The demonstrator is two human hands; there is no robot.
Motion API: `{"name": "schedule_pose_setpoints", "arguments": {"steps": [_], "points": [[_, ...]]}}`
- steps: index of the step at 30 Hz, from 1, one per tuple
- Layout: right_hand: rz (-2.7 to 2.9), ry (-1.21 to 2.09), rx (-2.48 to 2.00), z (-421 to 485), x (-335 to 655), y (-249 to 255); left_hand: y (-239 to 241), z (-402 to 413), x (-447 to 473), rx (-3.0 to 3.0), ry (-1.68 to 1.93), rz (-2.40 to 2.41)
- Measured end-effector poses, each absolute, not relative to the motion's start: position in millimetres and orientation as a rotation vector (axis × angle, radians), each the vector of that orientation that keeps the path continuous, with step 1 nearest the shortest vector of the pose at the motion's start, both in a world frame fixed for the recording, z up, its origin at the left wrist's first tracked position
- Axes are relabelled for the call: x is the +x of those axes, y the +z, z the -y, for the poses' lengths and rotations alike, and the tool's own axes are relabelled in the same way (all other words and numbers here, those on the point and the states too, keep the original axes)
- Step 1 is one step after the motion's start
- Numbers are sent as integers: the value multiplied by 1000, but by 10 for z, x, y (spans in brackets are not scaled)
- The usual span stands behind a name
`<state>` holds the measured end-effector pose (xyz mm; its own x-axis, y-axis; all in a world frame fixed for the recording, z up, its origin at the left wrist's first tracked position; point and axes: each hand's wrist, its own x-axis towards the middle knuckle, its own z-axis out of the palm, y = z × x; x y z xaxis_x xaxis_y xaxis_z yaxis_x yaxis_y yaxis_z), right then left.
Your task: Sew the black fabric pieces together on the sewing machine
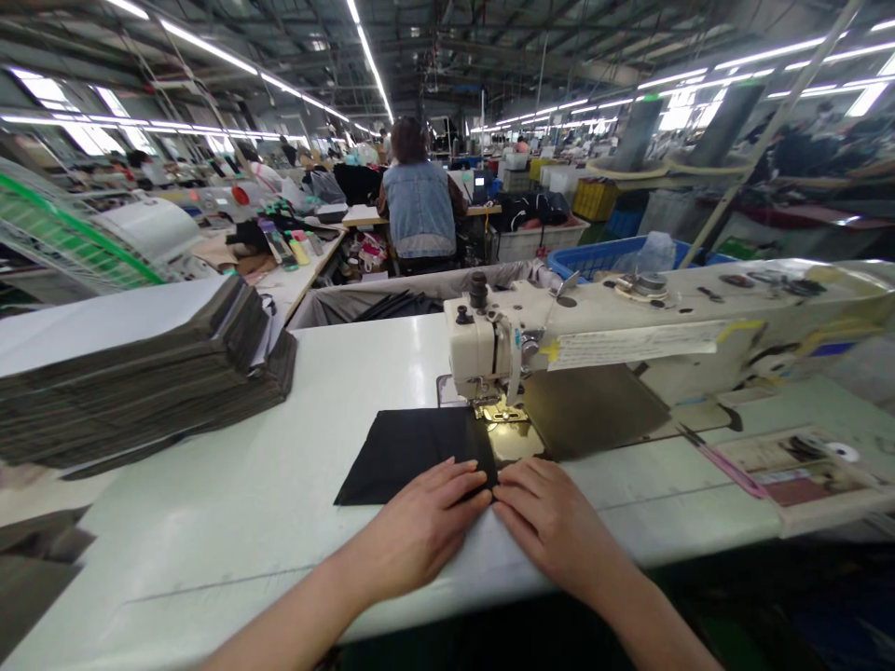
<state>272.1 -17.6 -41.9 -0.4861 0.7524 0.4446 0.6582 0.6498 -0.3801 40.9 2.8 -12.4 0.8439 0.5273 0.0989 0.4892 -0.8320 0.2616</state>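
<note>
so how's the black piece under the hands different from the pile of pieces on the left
The black piece is a single flat layer; the pile is many layers stacked high. The black piece lies by the sewing machine needle with the left hand and right hand resting at its near edge; the pile sits apart at the table edge, untouched. The black piece looks darker, the pile greyer. Both appear to be dark cut fabric.

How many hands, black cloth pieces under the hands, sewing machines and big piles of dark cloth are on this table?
Hands: 2, the left hand and the right hand
Black cloth piece under the hands: 1
Sewing machine: 1
Pile of dark cloth: 1
Total: 5
</note>
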Motion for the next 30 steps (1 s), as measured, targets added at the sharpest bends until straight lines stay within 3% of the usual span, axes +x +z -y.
{"name": "schedule_pose_setpoints", "arguments": {"steps": [14, 21, 30], "points": [[2290, 44, -1263, -333, 2644, -423, -191, -714, 375, 2807, 446, -776], [1893, -79, -1623, -322, 2997, -485, -185, -975, 360, 2808, 458, -766], [1631, 308, -1736, -402, 3130, -519, -195, -977, 359, 2800, 503, -780]]}}
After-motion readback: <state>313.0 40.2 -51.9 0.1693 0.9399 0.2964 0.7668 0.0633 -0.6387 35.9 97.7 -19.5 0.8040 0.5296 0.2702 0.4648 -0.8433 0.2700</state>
